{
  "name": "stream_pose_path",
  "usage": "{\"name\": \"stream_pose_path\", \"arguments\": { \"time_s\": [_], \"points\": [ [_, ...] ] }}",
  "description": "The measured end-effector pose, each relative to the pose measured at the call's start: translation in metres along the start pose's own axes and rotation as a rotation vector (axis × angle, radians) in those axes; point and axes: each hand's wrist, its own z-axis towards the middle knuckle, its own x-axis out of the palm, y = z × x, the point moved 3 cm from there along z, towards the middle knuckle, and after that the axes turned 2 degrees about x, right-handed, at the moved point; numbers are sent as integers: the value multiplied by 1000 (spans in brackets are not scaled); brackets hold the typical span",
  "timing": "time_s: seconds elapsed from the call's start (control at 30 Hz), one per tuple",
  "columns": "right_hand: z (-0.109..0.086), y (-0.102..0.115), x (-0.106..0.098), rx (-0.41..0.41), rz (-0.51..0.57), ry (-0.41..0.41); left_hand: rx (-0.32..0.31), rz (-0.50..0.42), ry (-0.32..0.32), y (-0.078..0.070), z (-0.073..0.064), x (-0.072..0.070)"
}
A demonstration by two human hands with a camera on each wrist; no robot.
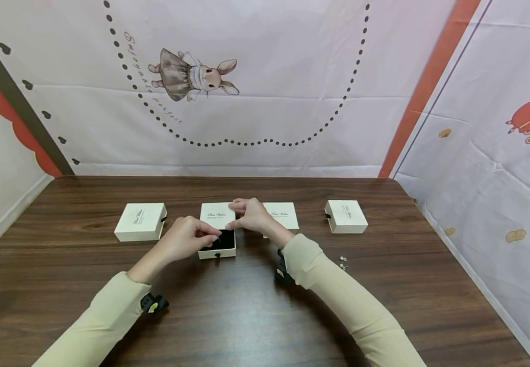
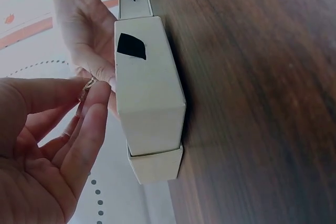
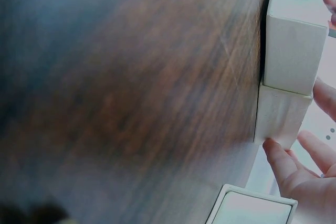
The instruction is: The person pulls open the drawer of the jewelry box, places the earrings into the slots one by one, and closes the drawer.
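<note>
In the head view a cream drawer-style gift box is pulled partly out, its sleeve behind and its black-lined drawer toward me. My left hand is over the drawer. Between its thumb and fingers it pinches a small gold-coloured piece of jewelry, partly hidden by the fingertips. My right hand holds the sleeve at its right side, thumb toward the front. From the right wrist view, its fingers are at the sleeve's end. A black pull tab shows on the drawer front.
A closed cream box stands to the left and another to the right. A further cream box is partly behind my right forearm. Small earrings lie on the dark wooden table at right. Printed cloth hangs behind.
</note>
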Motion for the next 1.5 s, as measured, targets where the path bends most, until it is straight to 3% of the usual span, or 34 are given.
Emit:
{"name": "stream_pose_path", "arguments": {
  "time_s": [0.7, 1.0, 1.5],
  "points": [
    [1, -2, 1, -6, -4, 1, -59, -52, 25, 6, 14, 13],
    [0, -1, 1, -1, -15, -3, -76, -19, 22, 8, 15, 13],
    [0, -1, 0, -12, -24, -1, -39, 28, 44, 10, 14, 13]
  ]
}}
